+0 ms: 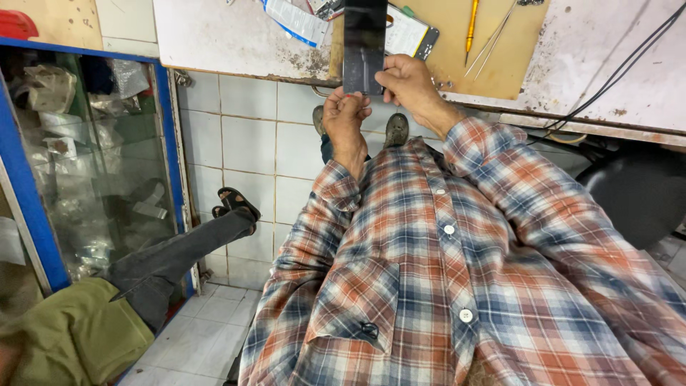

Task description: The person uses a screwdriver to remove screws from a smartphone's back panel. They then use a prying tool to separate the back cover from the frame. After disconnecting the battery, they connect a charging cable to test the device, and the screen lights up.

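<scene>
I hold a dark flat rectangular slab, like a phone or a screen panel (364,43), upright over the near edge of a worn workbench (229,43). My left hand (344,114) pinches its lower edge from below. At the slab's right side, my right hand (406,80) grips the lower corner with curled fingers. Both sleeves are plaid, in orange, blue and white. The slab's top runs out of the frame.
On the bench lie a brown mat (493,50) with a yellow-handled tool (471,28) and tweezers (493,39), paper packets (296,20) and black cables (622,64). A glass cabinet with a blue frame (86,157) stands left. Another person's leg in a sandal (236,204) stretches over the tiled floor.
</scene>
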